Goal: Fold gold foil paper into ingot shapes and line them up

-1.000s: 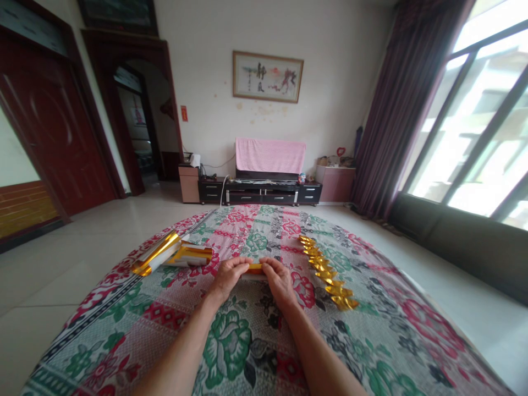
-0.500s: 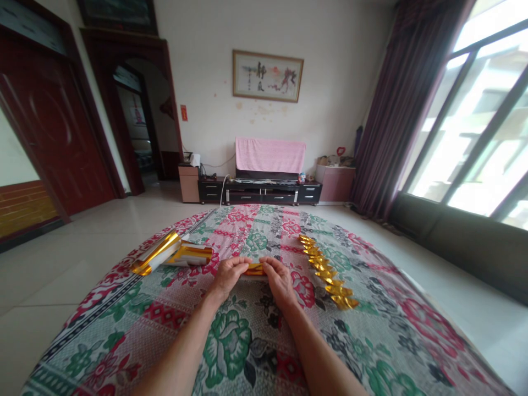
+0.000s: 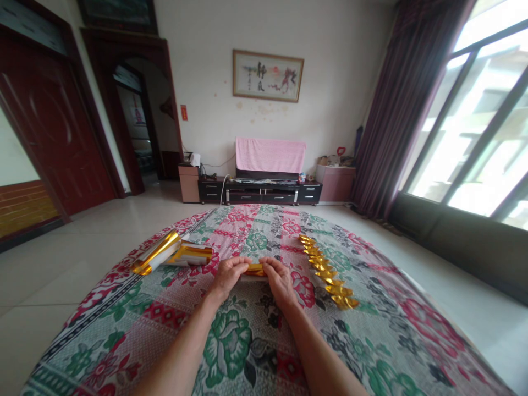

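Between my hands is a small piece of gold foil paper (image 3: 256, 269), stretched sideways just above the patterned tablecloth (image 3: 264, 341). My left hand (image 3: 230, 275) pinches its left end between thumb and fingers. At the right end, my right hand (image 3: 279, 276) grips it the same way. The fingers hide both ends of the paper. To the right stands a slanting row of several folded gold paper ingots (image 3: 325, 272). Curled sheets of gold foil paper (image 3: 159, 253) lie to the left, their pale backs partly showing.
The round table fills the foreground under its floral cloth. Beyond it, a low black cabinet (image 3: 262, 196) stands against the wall, with a pink cloth (image 3: 270, 154) draped over something on top. Purple curtains (image 3: 383, 110) and a window are at right, a red door (image 3: 53, 121) at left.
The gold paper between my fingers now shows a slightly flatter, more even face. My hands keep almost the same place, and the ingots and loose sheets have not moved.
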Available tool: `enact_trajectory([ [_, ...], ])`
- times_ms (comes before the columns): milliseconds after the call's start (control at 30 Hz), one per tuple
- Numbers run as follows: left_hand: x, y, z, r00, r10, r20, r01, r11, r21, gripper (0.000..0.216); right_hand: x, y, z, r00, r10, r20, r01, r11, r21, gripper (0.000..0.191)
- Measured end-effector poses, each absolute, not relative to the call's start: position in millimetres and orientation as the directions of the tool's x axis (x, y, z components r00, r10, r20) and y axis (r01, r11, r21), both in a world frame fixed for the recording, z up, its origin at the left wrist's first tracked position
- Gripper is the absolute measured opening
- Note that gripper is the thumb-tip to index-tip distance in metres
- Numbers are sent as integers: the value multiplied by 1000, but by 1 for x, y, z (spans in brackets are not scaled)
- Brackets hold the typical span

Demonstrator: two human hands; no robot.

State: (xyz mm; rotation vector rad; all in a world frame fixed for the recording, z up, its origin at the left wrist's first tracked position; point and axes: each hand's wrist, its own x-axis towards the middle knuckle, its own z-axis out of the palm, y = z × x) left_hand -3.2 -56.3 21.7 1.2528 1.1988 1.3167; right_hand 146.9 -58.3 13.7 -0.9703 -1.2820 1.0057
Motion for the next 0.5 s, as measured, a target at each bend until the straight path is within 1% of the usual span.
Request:
enact_trajectory([
  [267, -3, -57, 23, -50, 996, 68, -58, -71, 996, 23, 149, -55, 9, 21, 964, 266, -58, 266, -962, 31],
  [500, -4, -56, 23, -49, 996, 69, -45, -71, 996, 24, 149, -57, 11, 26, 967, 253, -57, 254, -966, 26],
])
